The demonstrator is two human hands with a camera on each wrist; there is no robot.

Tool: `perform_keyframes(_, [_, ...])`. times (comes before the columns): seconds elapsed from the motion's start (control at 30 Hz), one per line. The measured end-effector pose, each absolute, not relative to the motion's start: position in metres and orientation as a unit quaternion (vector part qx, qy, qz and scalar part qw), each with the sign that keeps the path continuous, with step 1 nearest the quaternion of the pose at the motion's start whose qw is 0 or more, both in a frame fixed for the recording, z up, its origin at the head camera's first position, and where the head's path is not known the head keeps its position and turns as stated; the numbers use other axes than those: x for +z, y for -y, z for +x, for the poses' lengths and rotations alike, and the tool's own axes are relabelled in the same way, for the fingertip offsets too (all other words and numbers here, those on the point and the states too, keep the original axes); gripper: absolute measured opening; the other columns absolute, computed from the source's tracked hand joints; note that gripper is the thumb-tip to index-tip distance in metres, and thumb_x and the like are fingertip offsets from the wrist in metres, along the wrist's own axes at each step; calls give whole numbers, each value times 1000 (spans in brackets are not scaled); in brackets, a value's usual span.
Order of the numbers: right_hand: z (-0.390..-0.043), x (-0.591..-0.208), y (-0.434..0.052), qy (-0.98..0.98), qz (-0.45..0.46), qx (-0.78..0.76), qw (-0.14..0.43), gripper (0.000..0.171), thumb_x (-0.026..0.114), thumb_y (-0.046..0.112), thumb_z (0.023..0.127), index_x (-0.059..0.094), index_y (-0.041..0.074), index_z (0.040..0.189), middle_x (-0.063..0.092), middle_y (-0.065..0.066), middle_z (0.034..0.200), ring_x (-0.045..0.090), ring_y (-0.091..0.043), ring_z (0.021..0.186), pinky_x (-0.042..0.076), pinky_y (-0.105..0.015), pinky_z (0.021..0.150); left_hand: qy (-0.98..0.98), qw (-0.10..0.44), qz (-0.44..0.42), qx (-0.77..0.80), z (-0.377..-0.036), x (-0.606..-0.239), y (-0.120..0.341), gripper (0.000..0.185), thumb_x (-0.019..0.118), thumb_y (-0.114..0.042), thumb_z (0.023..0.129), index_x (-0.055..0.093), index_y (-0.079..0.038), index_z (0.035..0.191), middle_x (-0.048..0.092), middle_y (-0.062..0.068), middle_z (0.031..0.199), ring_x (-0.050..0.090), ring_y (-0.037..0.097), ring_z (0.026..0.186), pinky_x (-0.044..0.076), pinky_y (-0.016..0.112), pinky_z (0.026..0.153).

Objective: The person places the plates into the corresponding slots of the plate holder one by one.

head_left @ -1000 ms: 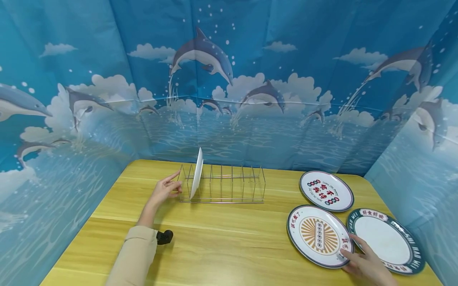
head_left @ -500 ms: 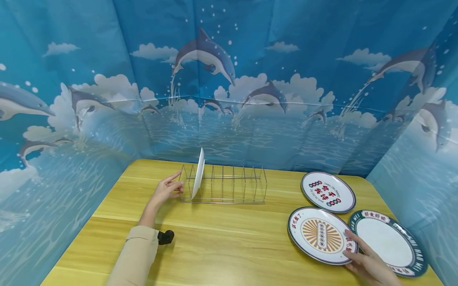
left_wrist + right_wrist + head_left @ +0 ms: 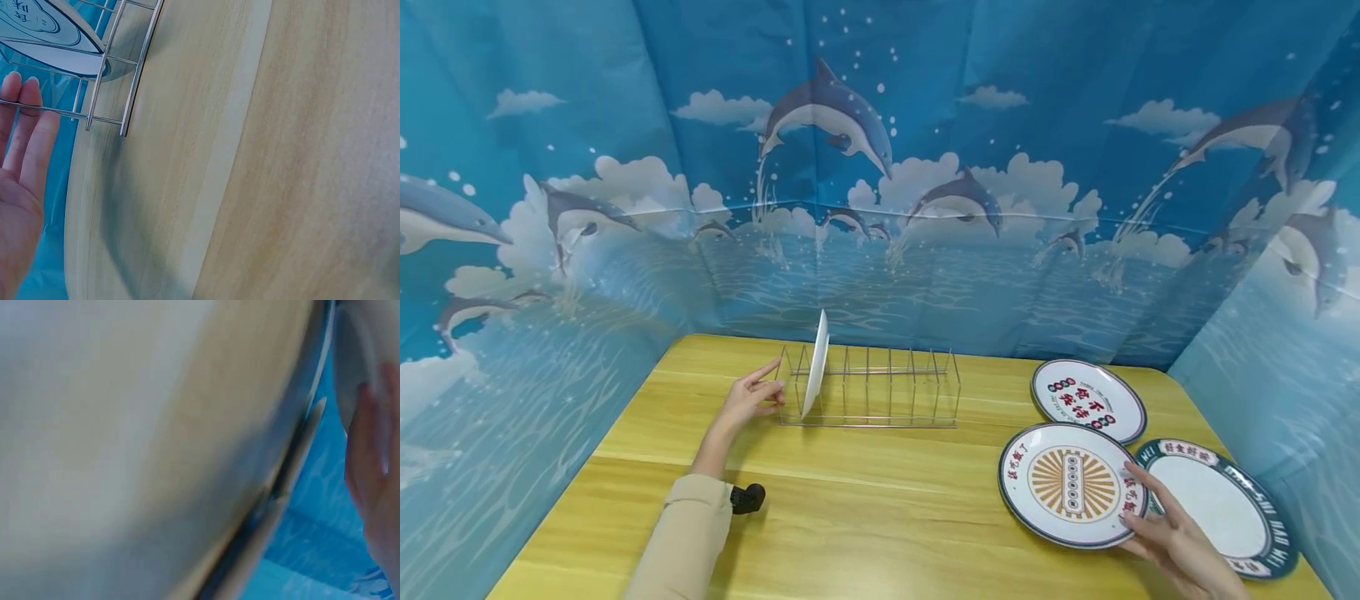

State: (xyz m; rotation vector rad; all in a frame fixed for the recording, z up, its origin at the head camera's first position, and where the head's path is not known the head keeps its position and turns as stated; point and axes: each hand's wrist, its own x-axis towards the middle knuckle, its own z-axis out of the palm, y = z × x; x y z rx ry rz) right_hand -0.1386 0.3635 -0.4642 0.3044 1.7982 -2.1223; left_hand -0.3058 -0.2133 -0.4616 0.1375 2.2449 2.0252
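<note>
Wire rack (image 3: 106, 69) at left hand's (image 3: 22, 169) straight fingertips, wrist-only.

i'm seeing a blue dolphin backdrop (image 3: 865, 167) wrapping round the left, far and right sides, its clouds and waves catching even light, while a yellow wooden table (image 3: 880, 508) is filling the near ground.

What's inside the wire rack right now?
One white plate stands on edge in the wire rack, near its left end. The other slots look bare. Nothing covers them.
</note>
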Motion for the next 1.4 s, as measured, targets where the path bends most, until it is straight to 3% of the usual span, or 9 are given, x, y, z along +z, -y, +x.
perform_keyframes(0.13, [-148, -454, -357, -582, -2, -802, 135, 69, 41, -8, 92, 25, 43, 135, 36, -4, 121, 59, -17, 97, 51, -38, 84, -740, 60, 43, 668, -306, -462, 213, 55, 57, -16, 90, 35, -17, 141, 62, 26, 91, 59, 32, 91, 48, 43, 86])
perform_keyframes(0.23, [-159, -441, -343, -537, -101, -831, 107, 67, 35, -12, 92, 28, 35, 139, 47, 4, 114, 59, -17, 98, 53, -35, 80, -740, 63, 54, 668, -306, -462, 212, 56, 56, -17, 91, 33, -17, 141, 61, 28, 92, 58, 35, 94, 49, 43, 85])
perform_keyframes(0.47, [-190, -394, -291, -532, -160, -828, 69, 67, 35, -10, 93, 13, 25, 145, 43, -4, 121, 59, -16, 99, 53, -30, 78, -740, 68, 49, 667, -306, -462, 212, 57, 59, -21, 89, 34, -20, 141, 62, 25, 91, 60, 30, 90, 49, 43, 86])
perform_keyframes(0.7, [-228, -367, -228, -585, -139, -797, 54, 67, 48, -2, 92, 16, 24, 144, 37, -12, 125, 57, -16, 98, 54, -29, 75, -730, 68, 34, 679, -306, -463, 213, 60, 61, -24, 87, 35, -19, 141, 64, 19, 89, 61, 21, 84, 47, 43, 88])
perform_keyframes(0.93, [-258, -365, -162, -607, -125, -783, 55, 70, 54, 1, 89, 18, 26, 143, 28, -21, 133, 53, -21, 102, 54, -34, 76, -725, 70, 33, 685, -307, -464, 214, 60, 62, -25, 87, 35, -20, 140, 65, 16, 87, 61, 20, 83, 48, 41, 88])
perform_keyframes(1.23, [-281, -368, -96, -643, -138, -753, 29, 70, 57, -3, 86, 25, 24, 142, 42, -25, 115, 57, -37, 95, 51, -49, 79, -729, 72, 35, 680, -306, -463, 215, 59, 62, -25, 87, 36, -22, 140, 66, 13, 83, 60, 22, 87, 47, 43, 88])
perform_keyframes(1.4, [-281, -362, -69, -697, -168, -697, -11, 69, 60, -4, 84, 29, 17, 141, 48, -29, 109, 57, -42, 93, 55, -41, 70, -724, 74, 37, 684, -306, -463, 215, 59, 62, -24, 87, 36, -22, 140, 66, 11, 79, 60, 26, 89, 47, 44, 88])
